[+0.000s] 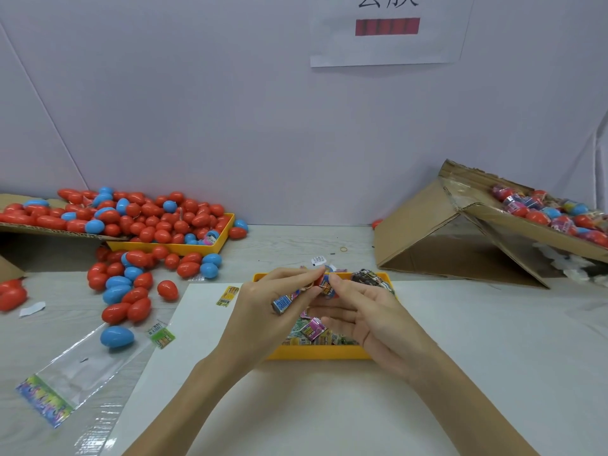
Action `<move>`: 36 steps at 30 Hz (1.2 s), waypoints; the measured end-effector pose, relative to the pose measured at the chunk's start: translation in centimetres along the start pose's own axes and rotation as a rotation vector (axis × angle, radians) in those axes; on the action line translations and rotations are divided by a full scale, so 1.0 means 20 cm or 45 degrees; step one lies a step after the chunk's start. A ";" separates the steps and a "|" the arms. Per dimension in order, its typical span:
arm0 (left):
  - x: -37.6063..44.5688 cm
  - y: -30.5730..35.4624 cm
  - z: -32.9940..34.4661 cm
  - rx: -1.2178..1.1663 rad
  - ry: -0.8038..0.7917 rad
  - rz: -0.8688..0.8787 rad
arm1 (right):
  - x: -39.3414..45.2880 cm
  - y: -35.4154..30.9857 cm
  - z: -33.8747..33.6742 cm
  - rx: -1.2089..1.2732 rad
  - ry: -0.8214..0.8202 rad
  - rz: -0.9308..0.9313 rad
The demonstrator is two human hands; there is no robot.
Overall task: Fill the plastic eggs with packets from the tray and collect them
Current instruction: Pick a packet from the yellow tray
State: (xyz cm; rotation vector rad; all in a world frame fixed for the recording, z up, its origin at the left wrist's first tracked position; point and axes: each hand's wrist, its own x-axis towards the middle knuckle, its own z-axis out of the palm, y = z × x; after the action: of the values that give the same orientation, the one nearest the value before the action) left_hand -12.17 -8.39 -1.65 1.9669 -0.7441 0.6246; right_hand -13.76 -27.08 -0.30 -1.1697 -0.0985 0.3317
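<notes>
Both my hands meet above the yellow packet tray (316, 353) at the table's centre. My left hand (269, 307) holds a blue-and-silver packet (283, 303) under its curled fingers, while its thumb and forefinger pinch a red-and-blue egg (326, 286). My right hand (365, 311) pinches the same egg from the right, its other fingers loosely curled. Colourful packets (312, 329) lie in the tray under my hands. Whether the egg is closed is hidden by my fingers.
Red and blue empty eggs (138, 222) pile over a second yellow tray (197, 248) and spill across the table at left. A tilted cardboard box (460, 232) at right holds filled eggs (552, 212). A clear bag (72, 376) and loose packets (162, 337) lie front left.
</notes>
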 end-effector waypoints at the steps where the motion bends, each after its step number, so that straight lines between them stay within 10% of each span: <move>1: 0.00 0.01 0.00 -0.001 -0.007 -0.023 | 0.00 0.00 0.00 -0.098 0.047 -0.034; 8: 0.00 -0.02 -0.05 0.074 0.023 -0.120 | 0.09 -0.27 -0.16 0.323 0.180 0.025; 14: 0.01 0.00 -0.03 0.131 -0.019 -0.138 | 0.18 -0.74 -0.38 0.917 0.344 -0.462; 20: 0.02 -0.03 -0.06 0.257 -0.063 -0.189 | 0.17 -0.41 -0.31 0.250 0.340 -0.205; 30: -0.04 -0.47 -0.44 1.238 -0.102 -0.857 | 0.03 -0.04 -0.08 -0.594 0.372 -0.490; 36: -0.07 -0.56 -0.43 0.975 0.013 -0.841 | 0.04 0.07 -0.01 -0.949 0.320 -0.572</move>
State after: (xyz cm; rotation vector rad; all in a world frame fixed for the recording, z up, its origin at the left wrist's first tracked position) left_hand -6.31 4.09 -5.03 2.6990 0.2350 0.5398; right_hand -13.30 -26.53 -1.72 -1.8660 -0.2747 -0.2833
